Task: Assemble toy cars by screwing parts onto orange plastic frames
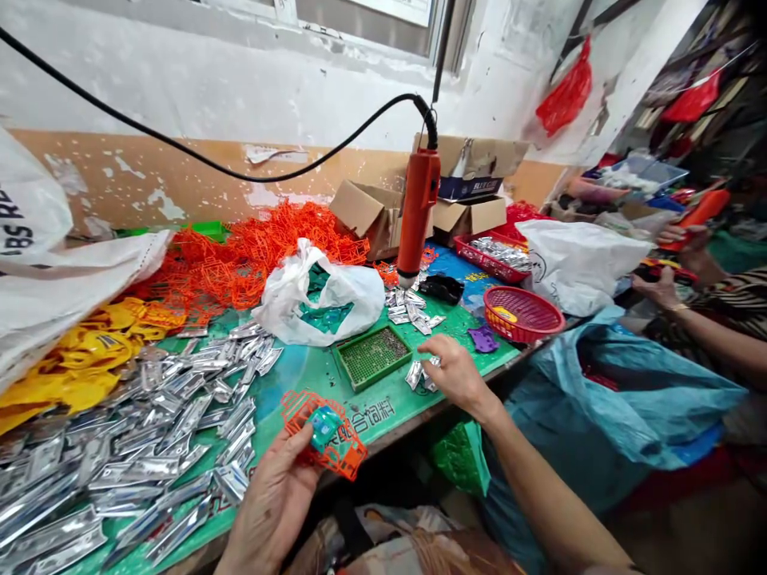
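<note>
The orange frame (pixel 344 457), with a teal piece (pixel 324 426) on it, is in front of the green tray (pixel 351 381), toward the person. The left hand (pixel 276 483) is closed on its near left side, thumb against the teal piece. The right hand (pixel 459 374) is just right of the tray, fingers curled and slightly apart, by a few silver pieces (pixel 413 374); whether it touches them I cannot tell.

Behind the tray are a white bag (pixel 284 299) of teal pieces and, to the bag's right, a hanging orange power screwdriver (pixel 418 212). Right of the tray are a purple piece (pixel 482 339) and a red basket (pixel 548 321). A broad silver pile (pixel 180 415) covers the worktop (pixel 272 399) to its left, with orange frames heaped behind. Well to its right, another person's hand (pixel 689 239) holds an orange tool (pixel 704 209).
</note>
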A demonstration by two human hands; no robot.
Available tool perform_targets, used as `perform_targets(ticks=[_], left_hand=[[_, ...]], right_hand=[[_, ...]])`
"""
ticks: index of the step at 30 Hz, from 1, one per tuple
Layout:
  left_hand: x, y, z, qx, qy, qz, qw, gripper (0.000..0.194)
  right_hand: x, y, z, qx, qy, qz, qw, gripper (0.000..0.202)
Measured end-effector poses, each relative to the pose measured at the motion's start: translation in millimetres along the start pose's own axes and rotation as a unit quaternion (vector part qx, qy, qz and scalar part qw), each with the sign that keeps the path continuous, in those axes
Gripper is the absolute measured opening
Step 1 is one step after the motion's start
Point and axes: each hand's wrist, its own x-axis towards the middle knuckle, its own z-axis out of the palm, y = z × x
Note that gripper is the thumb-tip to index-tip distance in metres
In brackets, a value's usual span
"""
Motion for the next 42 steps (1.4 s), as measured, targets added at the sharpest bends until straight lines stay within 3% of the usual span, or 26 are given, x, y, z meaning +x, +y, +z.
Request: perform_targets(ticks=[3,7,14,17,19,20,22,24,25,27,29,33,42], left_hand=[[0.7,-0.9,2.1,-0.006,-0.018,-0.009,1.0,0.028],[1.2,-1.4,3.9,-0.001,-0.047,-0.033,0.998,0.032],[0.7,1.5,-3.0,-0.019,-0.033,-0.026,0.999,0.034],[1.7,0.4,-2.9,-0.062,-0.027,-0.026,0.997,0.029],[4.0,-0.8,-2.5,-0.093,-0.033,-0.03,0.995,0.027],[5.3,-1.1,-2.5,-0.106,-0.037,-0.034,0.993,0.027],[7.6,-0.9,-3.5,-0.127,-0.032,-0.037,0.991,0.026],[8.3,0.8,-5.2,-0.141,-0.028,-0.034,0.989,0.025],[7.9,2.3,-6.2,-0.144,-0.031,-0.03,0.989,0.026],[6.3,5.7,-7.8,-0.144,-0.048,-0.019,0.988,0.028],[4.6,8.7,-9.3,-0.138,-0.063,-0.004,0.988,0.03],[5.0,9.0,-12.4,-0.125,-0.064,0.014,0.99,0.027],[10.3,4.2,-11.6,-0.11,-0.028,0.02,0.993,0.016]], right_hand=[[-17.8,1.6,9.3,-0.058,-0.064,-0.035,0.996,0.026],[-20.7,-4.9,19.6,-0.118,-0.117,-0.08,0.983,0.023],[-21.2,-6.5,18.7,-0.137,-0.134,-0.136,0.972,0.021],[-25.5,-14.8,13.3,-0.034,-0.084,-0.126,0.988,0.022],[-25.8,-26.9,12.2,0.172,-0.059,-0.06,0.982,0.014],[-24.9,-35.1,13.1,0.3,-0.065,-0.009,0.952,0.01],[-20.7,-54.7,17.9,0.508,-0.101,0.104,0.849,0.01],[-14.7,-75.8,25.5,0.623,-0.122,0.195,0.747,0.018],[-11.6,-85.6,29.6,0.653,-0.123,0.229,0.711,0.024],[-6.7,-101.7,37.0,0.684,-0.115,0.274,0.666,0.035],[-4.0,-111.5,42.2,0.698,-0.119,0.293,0.642,0.044],[-2.4,-115.4,45.3,0.694,-0.147,0.295,0.64,0.04],[-7.3,-107.7,44.0,0.662,-0.132,0.255,0.693,0.029]])
